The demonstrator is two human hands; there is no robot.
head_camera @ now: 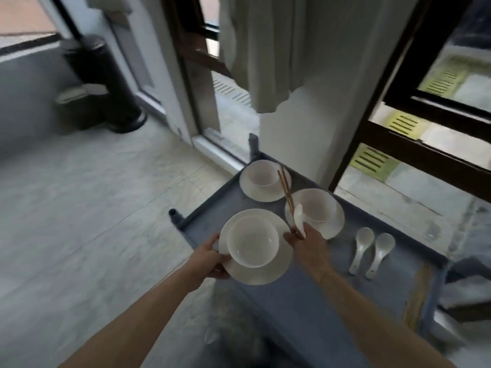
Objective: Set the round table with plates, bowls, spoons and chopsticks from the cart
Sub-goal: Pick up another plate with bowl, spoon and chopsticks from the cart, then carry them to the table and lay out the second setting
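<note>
1. Cart [305, 301]: blue-grey top tray, seen from above; it carries the remaining dishes.
2. Plate [268, 269] with a bowl [252, 241] sitting on it: held over the cart's left near edge. Left hand [212, 257] grips the plate's left rim, thumb on top, fingers underneath.
3. Two more plate-and-bowl sets [265, 180] rest on the tray beyond, the nearer one just behind the right hand.
4. Right hand [305, 247]: fingers closed around chopsticks [287, 192] and a white spoon [299, 219], both sticking up and away from the fist, just right of the held plate.
5. Two spare spoons [372, 251] lie side by side on the tray, right of that hand.
</note>
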